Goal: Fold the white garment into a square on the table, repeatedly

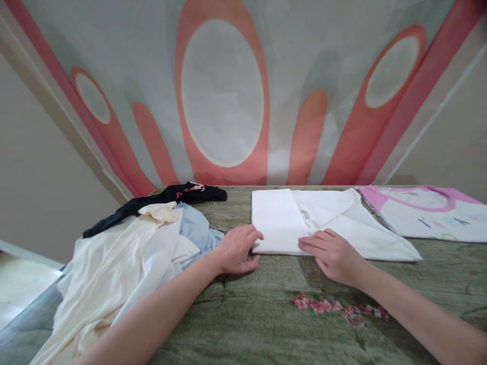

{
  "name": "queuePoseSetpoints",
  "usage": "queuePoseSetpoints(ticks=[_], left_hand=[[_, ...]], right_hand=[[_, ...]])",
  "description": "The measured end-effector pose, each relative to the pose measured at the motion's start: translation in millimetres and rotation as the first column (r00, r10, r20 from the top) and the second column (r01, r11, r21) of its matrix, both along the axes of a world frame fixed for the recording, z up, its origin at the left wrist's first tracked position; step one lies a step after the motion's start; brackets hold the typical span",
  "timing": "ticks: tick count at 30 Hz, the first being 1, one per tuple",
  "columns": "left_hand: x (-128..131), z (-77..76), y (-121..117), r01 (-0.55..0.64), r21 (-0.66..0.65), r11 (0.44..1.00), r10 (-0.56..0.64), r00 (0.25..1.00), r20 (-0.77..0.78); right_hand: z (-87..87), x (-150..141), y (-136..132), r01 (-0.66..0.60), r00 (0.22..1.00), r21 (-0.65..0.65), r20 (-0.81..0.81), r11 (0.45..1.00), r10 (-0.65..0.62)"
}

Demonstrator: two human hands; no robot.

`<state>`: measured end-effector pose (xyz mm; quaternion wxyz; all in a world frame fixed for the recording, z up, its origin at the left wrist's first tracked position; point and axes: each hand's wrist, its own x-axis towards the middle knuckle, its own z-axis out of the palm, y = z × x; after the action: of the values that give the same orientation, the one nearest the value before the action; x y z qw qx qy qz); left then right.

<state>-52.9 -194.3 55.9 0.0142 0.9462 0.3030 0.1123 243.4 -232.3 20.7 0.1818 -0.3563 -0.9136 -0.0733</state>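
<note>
A white garment (pixel 277 218), probably a shirt, lies flat on the table; its left part is folded into a neat rectangle and its right part spreads out with a pointed corner. At the near left corner of the folded part is my left hand (pixel 236 249), its thumb and fingers apart around the corner. My right hand (pixel 338 257) rests its outstretched fingertips on the garment's near edge, by the fold line, with the thumb lower and off the cloth.
To the left lies a loose heap of cream clothes (pixel 110 268), with a light blue cloth (pixel 194 228) and a black garment (pixel 152 203) behind. A pink-and-white shirt (pixel 429 213) lies flat at right. The wood-patterned tabletop (pixel 236 319) meets a patterned backdrop (pixel 277 101).
</note>
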Motion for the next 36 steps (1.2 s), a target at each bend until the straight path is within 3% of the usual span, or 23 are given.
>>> queuePoseSetpoints(ticks=[8, 13, 17, 22, 27, 36], left_hand=[[1, -0.4, 0, -0.063, -0.031, 0.998, 0.059, 0.99, -0.127], [-1, 15.4, -6, 0.048, 0.016, 0.999, -0.045, 0.983, -0.178], [-3, 23.1, -28, 0.077, 0.058, 0.995, -0.059, 0.964, -0.258], [1, 8.8, -56, -0.05, 0.057, 0.997, 0.063, 0.964, -0.259], [5, -5.0, -60, -0.202, 0.03, 0.979, 0.204, 0.952, -0.23], [12, -3.0, -61, -0.28, 0.058, 0.958, 0.285, 0.917, -0.279]], right_hand=[[1.4, 0, -3, 0.029, 0.998, -0.014, -0.057, 0.999, -0.03], [13.2, -14, -7, 0.027, 0.995, -0.015, -0.1, 1.0, -0.029], [17.8, -37, -3, -0.052, 0.993, -0.079, -0.107, 0.996, 0.043], [15.7, -71, 7, -0.065, 0.993, -0.121, -0.105, 0.991, 0.053], [10.6, -84, 12, -0.022, 0.995, -0.102, -0.102, 0.995, 0.012], [-2.0, -81, 11, -0.019, 0.972, -0.068, -0.237, 0.997, 0.003]])
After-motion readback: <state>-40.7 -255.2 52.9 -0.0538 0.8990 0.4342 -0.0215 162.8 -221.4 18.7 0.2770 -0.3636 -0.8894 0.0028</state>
